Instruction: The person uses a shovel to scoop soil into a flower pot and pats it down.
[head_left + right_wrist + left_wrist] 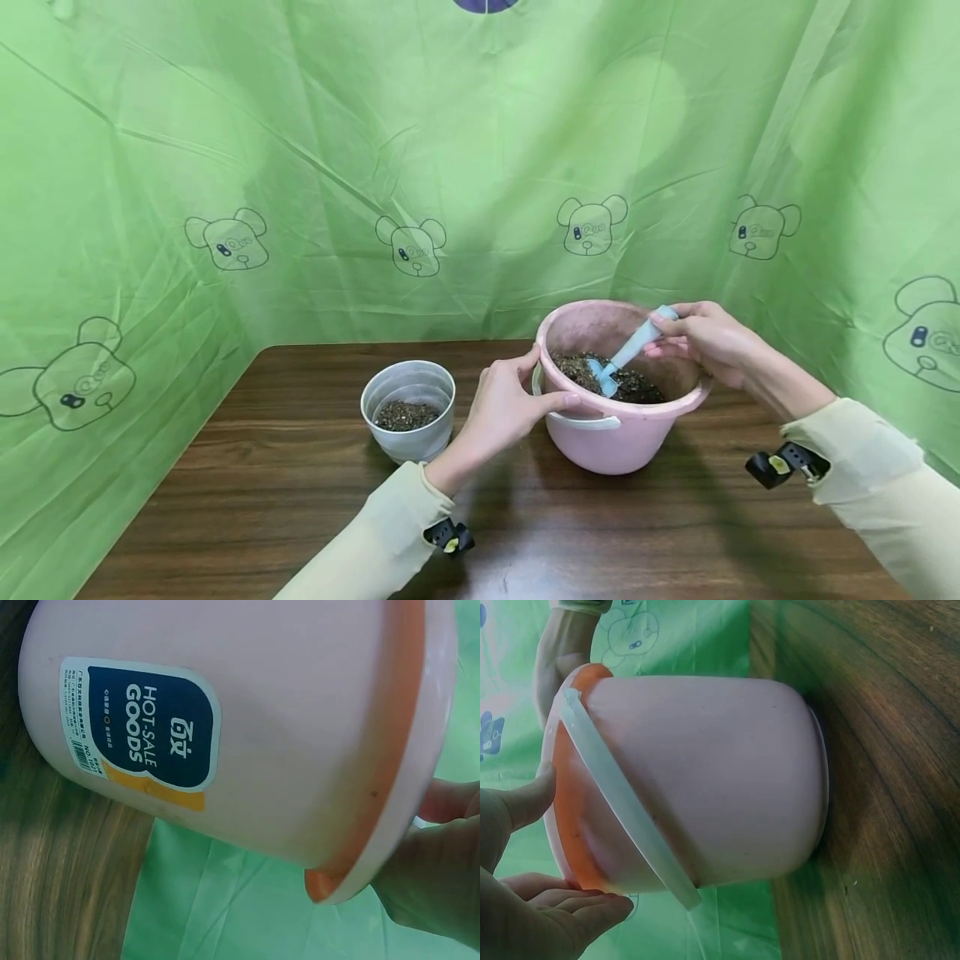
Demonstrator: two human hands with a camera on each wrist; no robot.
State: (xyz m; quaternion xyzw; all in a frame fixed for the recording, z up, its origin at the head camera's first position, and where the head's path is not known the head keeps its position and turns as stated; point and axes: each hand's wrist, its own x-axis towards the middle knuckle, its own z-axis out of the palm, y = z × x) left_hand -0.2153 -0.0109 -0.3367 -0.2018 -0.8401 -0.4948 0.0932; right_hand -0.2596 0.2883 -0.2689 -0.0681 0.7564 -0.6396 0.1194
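A pink bucket point(611, 442) with dark soil point(637, 387) inside stands tilted toward the near side on the table. My left hand point(510, 396) holds its left rim, thumb on the near side and fingers farther back. In the left wrist view, the thumb point(534, 799) lies at the rim beside the bucket's pale handle point(630, 806). Over the right rim, my right hand point(708, 337) grips the handle of a small light-blue garden shovel point(637, 343). The shovel's head rests in the soil, partly covered. The right wrist view shows mostly the bucket's outer wall and its label point(150, 727).
To the left of the bucket, a pale grey pot point(408, 375) stands on the brown wooden table point(300, 483), with some soil point(405, 415) at its bottom. Green cloth point(480, 167) with printed bear heads hangs behind the table and along both sides.
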